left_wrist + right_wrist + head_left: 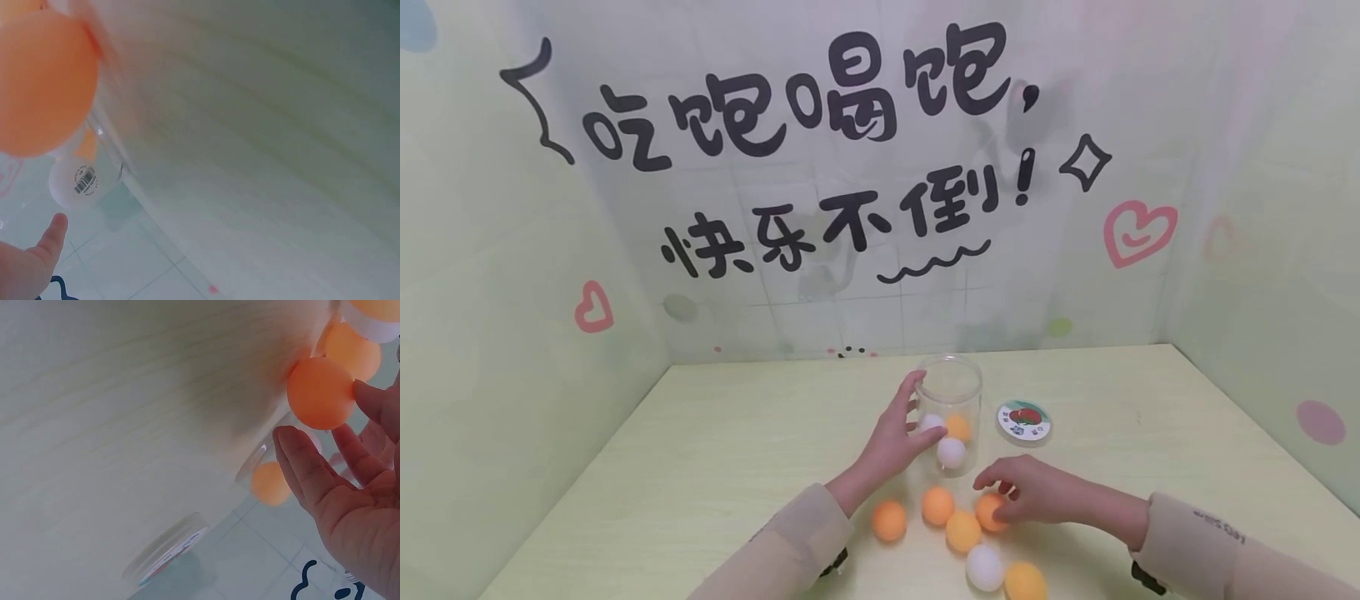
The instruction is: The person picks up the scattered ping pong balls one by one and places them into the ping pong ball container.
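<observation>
My left hand [891,442] holds a clear jar [953,398] upright on the table, thumb on the near side and fingers round its left. Inside the jar are white and orange ping-pong balls; one white ball [74,182] shows a printed mark in the left wrist view. My right hand [1037,490] is at an orange ping-pong ball [320,394], its thumb tip at one side of the ball and its fingers spread loosely along the other. More loose balls lie near: an orange one [889,521], another orange one [937,506], a lighter orange one [963,532].
A round lid [1024,422] with a printed picture lies right of the jar. Toward me are a white ball [985,567] and a light orange ball [1026,582]. The pale wood-grain table [730,467] is bounded by a lettered back wall [820,321] and side walls.
</observation>
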`<state>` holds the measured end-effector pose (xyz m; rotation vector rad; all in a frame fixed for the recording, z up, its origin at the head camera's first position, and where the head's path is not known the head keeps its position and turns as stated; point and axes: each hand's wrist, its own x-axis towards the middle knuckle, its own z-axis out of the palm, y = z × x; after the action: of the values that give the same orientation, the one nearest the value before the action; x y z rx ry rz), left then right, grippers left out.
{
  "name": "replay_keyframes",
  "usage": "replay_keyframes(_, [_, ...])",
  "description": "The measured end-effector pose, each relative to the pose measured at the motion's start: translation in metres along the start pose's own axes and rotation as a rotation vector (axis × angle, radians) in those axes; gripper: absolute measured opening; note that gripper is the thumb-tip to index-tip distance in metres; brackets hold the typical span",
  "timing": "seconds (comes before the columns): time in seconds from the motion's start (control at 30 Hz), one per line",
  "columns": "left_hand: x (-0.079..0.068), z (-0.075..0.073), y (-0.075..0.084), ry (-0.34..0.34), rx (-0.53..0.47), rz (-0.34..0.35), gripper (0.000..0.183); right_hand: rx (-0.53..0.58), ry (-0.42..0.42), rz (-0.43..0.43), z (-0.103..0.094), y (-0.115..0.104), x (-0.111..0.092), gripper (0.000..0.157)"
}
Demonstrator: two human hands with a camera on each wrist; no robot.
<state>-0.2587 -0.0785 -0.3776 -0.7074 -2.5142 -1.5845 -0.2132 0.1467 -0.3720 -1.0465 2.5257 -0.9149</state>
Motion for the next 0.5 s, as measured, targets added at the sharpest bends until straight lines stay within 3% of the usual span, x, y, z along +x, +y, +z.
replay_keyframes(0.5, [0.0008, 0.0003, -0.0009, 0.007, -0.007, 0.01, 0.075, -0.023, -0.017, -0.014, 0.0033, 0.0016, -0.0003, 0.029])
